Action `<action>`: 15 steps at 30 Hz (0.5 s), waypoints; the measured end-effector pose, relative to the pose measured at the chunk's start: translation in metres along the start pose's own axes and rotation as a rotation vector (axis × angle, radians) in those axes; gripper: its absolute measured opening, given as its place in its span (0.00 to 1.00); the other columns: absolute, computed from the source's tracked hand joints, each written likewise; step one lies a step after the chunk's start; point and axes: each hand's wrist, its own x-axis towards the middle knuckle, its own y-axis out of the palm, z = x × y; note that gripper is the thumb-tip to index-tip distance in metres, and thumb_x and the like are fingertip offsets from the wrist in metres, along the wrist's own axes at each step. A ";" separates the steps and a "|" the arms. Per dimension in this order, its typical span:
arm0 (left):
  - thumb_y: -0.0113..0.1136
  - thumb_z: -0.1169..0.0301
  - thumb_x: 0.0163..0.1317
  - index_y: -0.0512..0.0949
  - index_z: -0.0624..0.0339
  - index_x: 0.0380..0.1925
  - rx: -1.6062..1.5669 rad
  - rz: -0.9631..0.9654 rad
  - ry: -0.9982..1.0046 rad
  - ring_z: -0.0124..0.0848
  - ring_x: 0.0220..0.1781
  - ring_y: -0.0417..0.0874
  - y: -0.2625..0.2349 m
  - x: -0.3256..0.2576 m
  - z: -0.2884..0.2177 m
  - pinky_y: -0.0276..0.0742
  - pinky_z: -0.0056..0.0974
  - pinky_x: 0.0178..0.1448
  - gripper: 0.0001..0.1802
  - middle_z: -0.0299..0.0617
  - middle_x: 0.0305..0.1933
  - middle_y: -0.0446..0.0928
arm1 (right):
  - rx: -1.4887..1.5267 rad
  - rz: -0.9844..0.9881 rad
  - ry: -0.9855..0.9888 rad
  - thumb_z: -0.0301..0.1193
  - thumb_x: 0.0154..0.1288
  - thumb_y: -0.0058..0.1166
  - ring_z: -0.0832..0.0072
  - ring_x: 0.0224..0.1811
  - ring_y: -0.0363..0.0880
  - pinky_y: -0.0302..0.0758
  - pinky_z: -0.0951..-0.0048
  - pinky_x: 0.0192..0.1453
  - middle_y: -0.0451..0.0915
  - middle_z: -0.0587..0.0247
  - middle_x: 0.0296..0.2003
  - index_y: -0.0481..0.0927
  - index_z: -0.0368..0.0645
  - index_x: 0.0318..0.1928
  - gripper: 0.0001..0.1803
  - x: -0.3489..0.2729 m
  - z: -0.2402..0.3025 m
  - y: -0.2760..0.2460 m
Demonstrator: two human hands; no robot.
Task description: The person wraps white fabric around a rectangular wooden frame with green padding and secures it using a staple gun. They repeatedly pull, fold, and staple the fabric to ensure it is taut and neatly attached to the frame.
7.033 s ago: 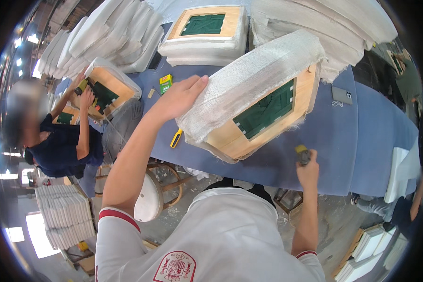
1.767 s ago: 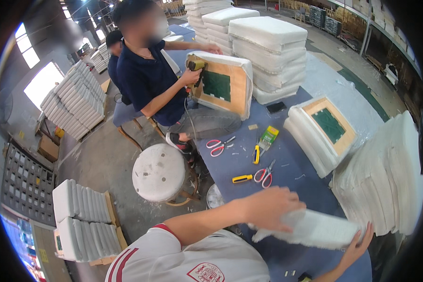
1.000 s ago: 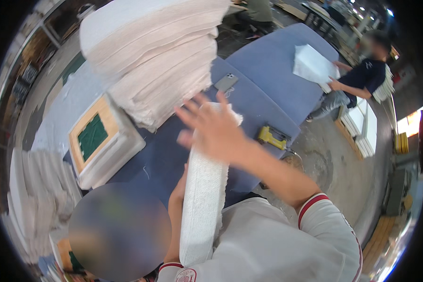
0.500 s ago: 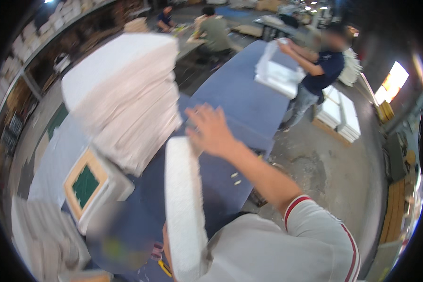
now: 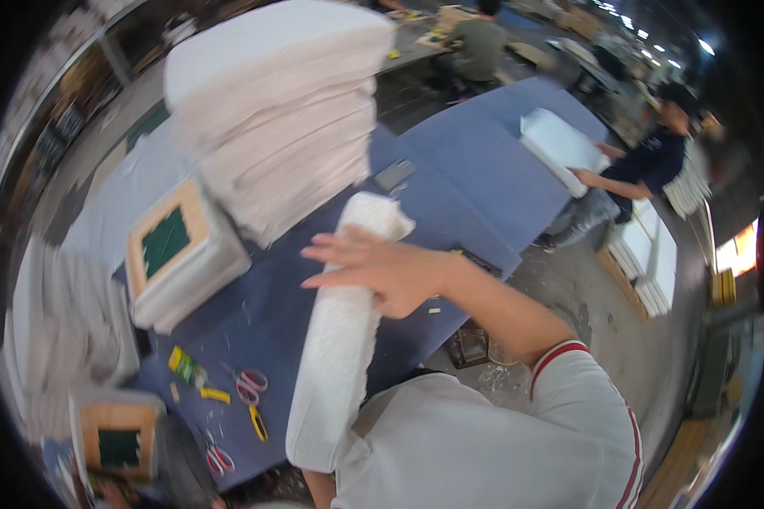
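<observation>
white foam pad now swung upright vs 1 s ago; right hand flat against it, fingers spread; left hand hidden, grip unclear.

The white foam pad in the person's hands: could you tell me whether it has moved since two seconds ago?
Yes. The white foam pad lay low and flat; now it stands on end against the chest, right hand on it, beside the blue table.

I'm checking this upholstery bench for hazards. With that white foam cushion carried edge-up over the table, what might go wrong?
The right hand lies open on the long white foam cushion with fingers spread, not clamped, so it might slip. Its far end is near the tall stack of cream foam cushions and may knock it. Red-handled scissors lie open on the blue table below.
</observation>
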 end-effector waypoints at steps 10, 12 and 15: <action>0.63 0.64 0.83 0.79 0.66 0.72 0.251 0.087 -0.369 0.35 0.66 0.82 0.061 -0.116 0.163 0.77 0.41 0.69 0.25 0.47 0.66 0.83 | -0.290 -0.080 -0.027 0.46 0.49 0.84 0.62 0.92 0.56 0.49 0.33 0.94 0.61 0.73 0.89 0.73 0.76 0.83 0.57 -0.060 -0.034 0.012; 0.64 0.65 0.83 0.80 0.67 0.71 0.269 0.089 -0.407 0.34 0.64 0.83 0.065 -0.129 0.179 0.79 0.40 0.68 0.24 0.47 0.65 0.85 | -0.351 -0.170 -0.126 0.50 0.52 0.82 0.66 0.90 0.60 0.51 0.34 0.94 0.66 0.79 0.86 0.77 0.77 0.80 0.51 -0.065 -0.044 0.022; 0.65 0.67 0.83 0.82 0.68 0.70 0.254 -0.014 -0.358 0.34 0.62 0.86 0.035 -0.120 0.183 0.81 0.39 0.66 0.22 0.47 0.63 0.87 | -0.459 -0.335 -0.252 0.49 0.57 0.78 0.72 0.87 0.67 0.57 0.41 0.93 0.74 0.88 0.81 0.81 0.78 0.76 0.44 -0.068 -0.058 0.039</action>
